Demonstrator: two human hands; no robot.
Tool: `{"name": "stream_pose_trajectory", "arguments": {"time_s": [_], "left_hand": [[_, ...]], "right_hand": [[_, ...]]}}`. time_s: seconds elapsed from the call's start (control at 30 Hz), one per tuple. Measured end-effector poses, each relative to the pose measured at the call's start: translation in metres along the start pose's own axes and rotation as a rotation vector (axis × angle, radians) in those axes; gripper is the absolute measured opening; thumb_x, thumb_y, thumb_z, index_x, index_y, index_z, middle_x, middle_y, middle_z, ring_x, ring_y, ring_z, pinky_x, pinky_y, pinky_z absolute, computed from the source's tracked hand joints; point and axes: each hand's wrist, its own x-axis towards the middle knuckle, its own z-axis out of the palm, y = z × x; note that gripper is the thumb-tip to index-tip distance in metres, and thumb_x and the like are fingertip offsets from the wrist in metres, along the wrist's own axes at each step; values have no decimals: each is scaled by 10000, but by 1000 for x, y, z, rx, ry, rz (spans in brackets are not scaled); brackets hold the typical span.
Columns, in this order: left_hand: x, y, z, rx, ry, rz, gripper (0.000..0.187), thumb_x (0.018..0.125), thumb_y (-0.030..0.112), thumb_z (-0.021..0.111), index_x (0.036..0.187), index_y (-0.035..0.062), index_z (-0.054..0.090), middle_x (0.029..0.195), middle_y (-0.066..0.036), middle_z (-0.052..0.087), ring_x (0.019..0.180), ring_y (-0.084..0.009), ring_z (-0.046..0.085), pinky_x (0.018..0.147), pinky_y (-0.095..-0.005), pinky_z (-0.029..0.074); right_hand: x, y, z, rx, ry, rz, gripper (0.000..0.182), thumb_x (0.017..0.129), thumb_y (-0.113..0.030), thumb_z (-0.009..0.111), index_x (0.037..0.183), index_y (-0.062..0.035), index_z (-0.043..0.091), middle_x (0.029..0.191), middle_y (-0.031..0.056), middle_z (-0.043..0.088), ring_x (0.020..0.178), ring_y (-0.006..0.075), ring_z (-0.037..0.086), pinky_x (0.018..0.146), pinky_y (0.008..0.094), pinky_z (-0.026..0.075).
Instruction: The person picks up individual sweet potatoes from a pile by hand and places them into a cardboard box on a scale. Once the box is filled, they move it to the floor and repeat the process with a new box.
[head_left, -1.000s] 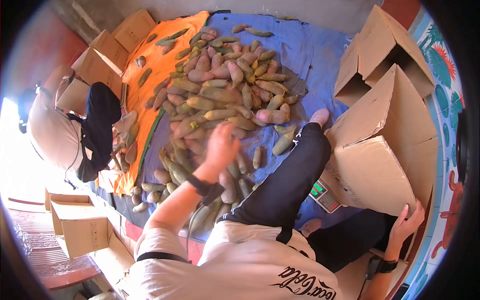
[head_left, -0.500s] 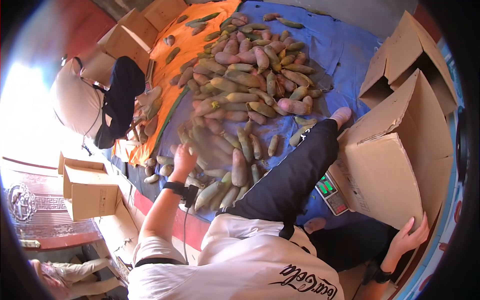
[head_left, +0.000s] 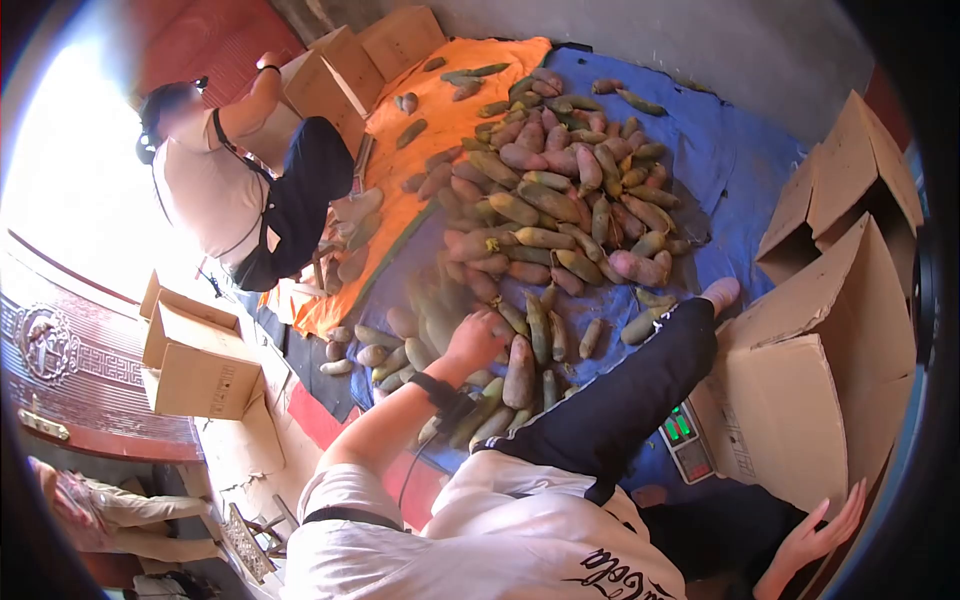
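Observation:
My left hand (head_left: 478, 342) is over the near side of a pile of long green and pinkish radishes (head_left: 545, 200). Its fingers are bent downward among them and partly hidden, so a grip cannot be made out. A thick brownish radish (head_left: 519, 372) lies just beside it. My right hand (head_left: 825, 530) is open, fingers stretched, at the lower edge of a large open cardboard box (head_left: 780, 400). The box leans beside a digital scale (head_left: 684, 440) with green lit digits, partly covering it.
A co-worker (head_left: 215, 190) sits on the left by cardboard boxes (head_left: 330, 75) and an orange sheet (head_left: 400, 150). The radishes lie on a blue sheet (head_left: 740, 140). Another open box (head_left: 205, 375) stands at left. My bent leg (head_left: 610, 390) lies between pile and scale.
My left hand has moved right and inward over the radishes. My right hand has shifted down, its fingers spreading from the box edge. The view has turned, and the co-worker's arm now reaches a box.

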Motion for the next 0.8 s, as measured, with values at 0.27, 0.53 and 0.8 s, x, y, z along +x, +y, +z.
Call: {"name": "stream_pose_trajectory", "arguments": {"time_s": [0.27,0.53,0.8], "left_hand": [[21,96,-82,-215,439,399,476,771,116,641,1208,17,481,1231,-197,503,1140,-376,477,963,-428,407],[-22,142,-128,-253,284,682,536,742,101,678,1223,-5,469,1273,-204,476,1206,-402,437,998,-463,379],[-48,144,-155,-224,210,717,562,732,116,693,1236,10,469,1303,-199,458,1228,-399,427,1006,-479,369]], "right_hand": [[45,-51,-82,-27,-19,-113,435,960,-378,464,1055,30,581,1038,212,623,925,396,600,798,488,474],[29,-53,-146,-155,-171,-221,273,985,-267,450,1041,-28,571,1048,160,613,913,321,601,757,448,457],[12,-83,-174,-155,-257,-114,260,986,-257,448,1035,-36,575,1020,167,625,926,331,606,765,457,451]]}}
